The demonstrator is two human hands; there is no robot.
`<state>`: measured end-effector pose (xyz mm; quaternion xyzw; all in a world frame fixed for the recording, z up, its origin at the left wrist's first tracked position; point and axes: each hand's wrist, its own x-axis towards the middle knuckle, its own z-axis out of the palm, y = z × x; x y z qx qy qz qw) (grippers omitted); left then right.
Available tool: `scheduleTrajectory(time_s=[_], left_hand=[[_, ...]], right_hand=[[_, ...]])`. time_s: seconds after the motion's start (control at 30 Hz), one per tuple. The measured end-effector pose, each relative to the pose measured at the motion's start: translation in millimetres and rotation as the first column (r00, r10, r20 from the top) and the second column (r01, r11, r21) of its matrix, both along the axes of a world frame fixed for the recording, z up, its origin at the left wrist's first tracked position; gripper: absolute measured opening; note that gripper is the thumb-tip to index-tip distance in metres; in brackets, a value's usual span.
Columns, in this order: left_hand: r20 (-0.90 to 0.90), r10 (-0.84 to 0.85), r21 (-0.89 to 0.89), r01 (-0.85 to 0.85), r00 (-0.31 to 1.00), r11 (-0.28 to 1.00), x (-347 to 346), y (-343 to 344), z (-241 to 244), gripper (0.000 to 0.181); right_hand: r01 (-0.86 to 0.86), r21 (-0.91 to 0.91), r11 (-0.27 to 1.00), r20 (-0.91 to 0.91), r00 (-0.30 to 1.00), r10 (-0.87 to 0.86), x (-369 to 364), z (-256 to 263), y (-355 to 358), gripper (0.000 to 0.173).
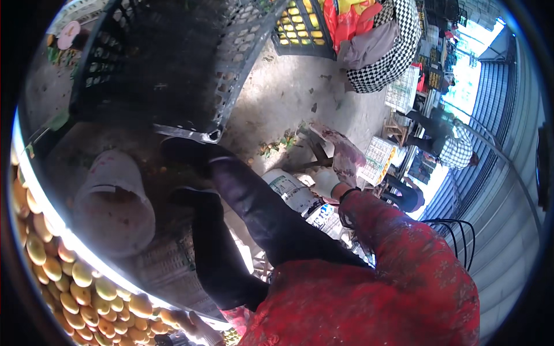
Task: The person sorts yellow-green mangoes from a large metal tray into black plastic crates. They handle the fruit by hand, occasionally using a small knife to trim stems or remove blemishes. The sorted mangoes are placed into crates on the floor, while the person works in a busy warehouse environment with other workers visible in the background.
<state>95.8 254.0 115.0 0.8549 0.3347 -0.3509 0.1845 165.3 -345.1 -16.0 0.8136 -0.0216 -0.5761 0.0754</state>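
A pale glove covers my right hand (pixel 325 183), which reaches out beside several white plastic buckets (pixel 283 186). A pinkish, stained piece of cloth or plastic (pixel 342 151) lies just past it; I cannot tell if the fingers hold it. At the lower edge, my left hand (pixel 202 331), also in a pale glove, is partly cut off. It is close to a heap of yellow-green mangoes (pixel 86 298) behind a bright curved rim (pixel 108 268). Its fingers are too blurred to show a grip.
In front of my feet stands a large black plastic crate (pixel 233 82). A white bucket (pixel 121 207) is left of my legs. Leaves and scraps (pixel 279 145) litter the concrete floor. A person in checked clothing (pixel 381 60) bends near a fruit-filled crate (pixel 303 28). White crates (pixel 376 158) stand farther right.
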Motion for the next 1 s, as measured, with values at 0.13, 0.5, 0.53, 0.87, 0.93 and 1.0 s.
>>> scheduleTrajectory(time_s=[0.13, 0.5, 0.53, 0.87, 0.93, 1.0], left_hand=[[0.050, 0.049, -0.027, -0.048, 0.998, 0.998, 15, -11, 0, 0.033], [-0.062, 0.012, 0.096, -0.006, 0.998, 0.995, 55, -20, -4, 0.031], [-0.066, 0.017, 0.098, -0.011, 0.998, 0.995, 55, -20, -5, 0.031], [-0.083, 0.067, 0.142, -0.055, 0.994, 0.988, 53, -26, -10, 0.031], [-0.094, 0.083, 0.144, -0.069, 0.992, 0.987, 53, -26, -10, 0.031], [-0.086, 0.072, 0.148, -0.059, 0.994, 0.987, 54, -24, -15, 0.031]], right_hand=[[-0.020, 0.027, 0.999, -0.167, 0.986, 0.025, -31, -9, 2, 0.055], [-0.020, -0.019, 1.000, -0.335, 0.942, 0.012, -101, -36, -27, 0.034], [-0.018, -0.019, 1.000, -0.318, 0.948, 0.011, -104, -40, -29, 0.033], [-0.276, -0.186, 0.943, -0.290, 0.932, 0.215, -62, -112, -88, 0.041], [-0.364, -0.270, 0.891, -0.358, 0.897, 0.258, -111, -127, -146, 0.037], [-0.339, -0.238, 0.910, -0.610, 0.782, 0.132, -96, -105, -146, 0.036]])
